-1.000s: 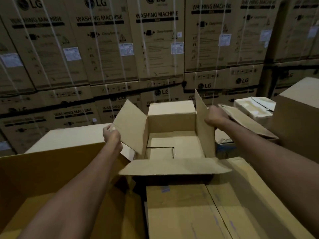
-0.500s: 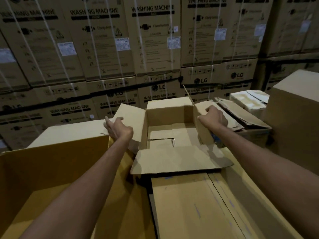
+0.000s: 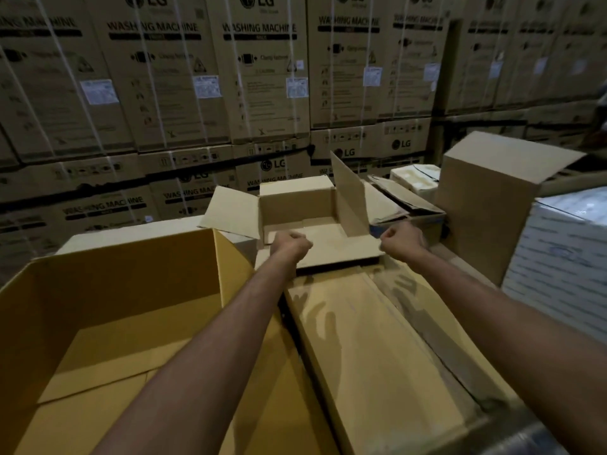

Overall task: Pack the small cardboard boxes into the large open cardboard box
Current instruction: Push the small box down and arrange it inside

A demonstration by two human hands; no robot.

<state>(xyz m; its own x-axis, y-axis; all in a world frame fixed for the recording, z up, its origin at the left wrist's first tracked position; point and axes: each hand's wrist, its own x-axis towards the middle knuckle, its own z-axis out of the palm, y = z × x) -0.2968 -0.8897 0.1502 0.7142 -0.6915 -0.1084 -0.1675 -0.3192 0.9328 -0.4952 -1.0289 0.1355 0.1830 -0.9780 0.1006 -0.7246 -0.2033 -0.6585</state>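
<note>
At the far left stands the large open cardboard box (image 3: 108, 290), its yellowish inside bare of any small boxes. The left forearm passes over its right wall. The left hand (image 3: 290, 244) is curled into a fist, gripping the left end of the near flap of a small cardboard box (image 3: 297, 203). That box sits just beyond both hands, well apart from the large one's interior. It is upright, with all four flaps spread and nothing visible inside (the left flap leans out and the right one stands almost straight up). The near flap stretches between the two hands and is held slightly raised, with a dark shadow beneath it. The right hand (image 3: 399, 243) is likewise closed in a fist, around the flap's right corner. Under the arms lies flattened cardboard (image 3: 377, 339). To the right stand a tall closed carton (image 3: 492, 208) and a white printed carton (image 3: 565, 267). Stacked washing-machine cartons (image 3: 262, 77) fill the background.
</note>
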